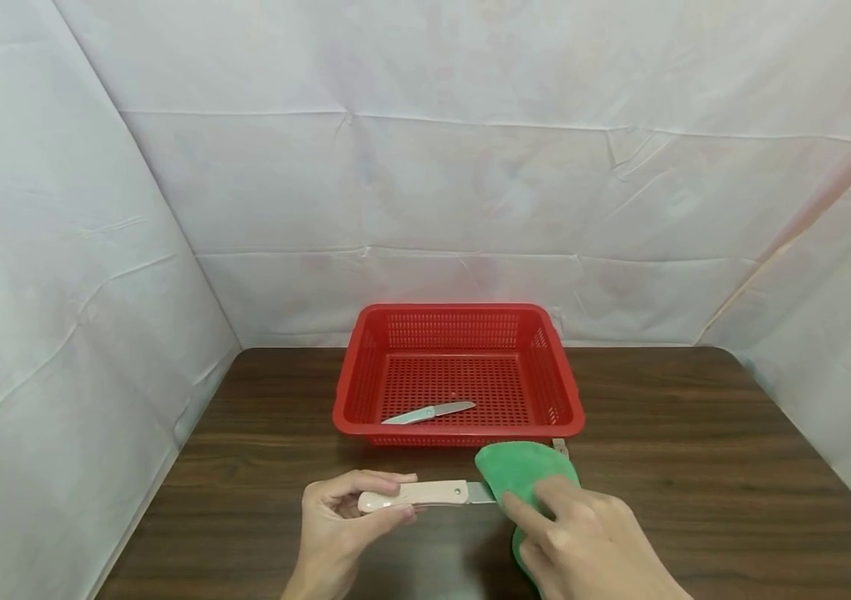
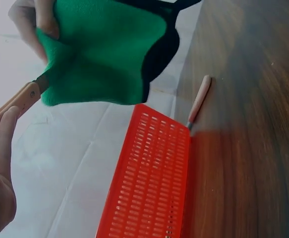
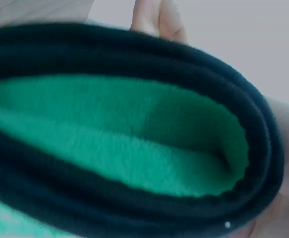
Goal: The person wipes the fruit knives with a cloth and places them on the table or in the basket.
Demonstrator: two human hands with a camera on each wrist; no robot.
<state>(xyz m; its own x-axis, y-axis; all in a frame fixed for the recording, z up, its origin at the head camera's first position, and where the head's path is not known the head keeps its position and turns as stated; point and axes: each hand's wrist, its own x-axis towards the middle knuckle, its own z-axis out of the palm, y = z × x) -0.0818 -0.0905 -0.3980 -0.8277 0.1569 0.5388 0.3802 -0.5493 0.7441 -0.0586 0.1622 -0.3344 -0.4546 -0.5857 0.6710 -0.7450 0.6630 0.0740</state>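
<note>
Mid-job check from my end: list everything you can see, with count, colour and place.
Held knife: one, cream handle, grey blade, between the hands
Cloth: one, green with black edging, over the held blade
Basket: one, red, on the table
Basket knife: one, pale, inside near the front wall
Handle: one, beige, on the table by the basket's front right corner, its tool partly hidden
Table: one, dark brown, beneath
Sheeting: count unclear, whitish, behind and both sides
Left hand: one, bare, gripping the held knife's handle
Right hand: one, bare, holding the cloth
</note>
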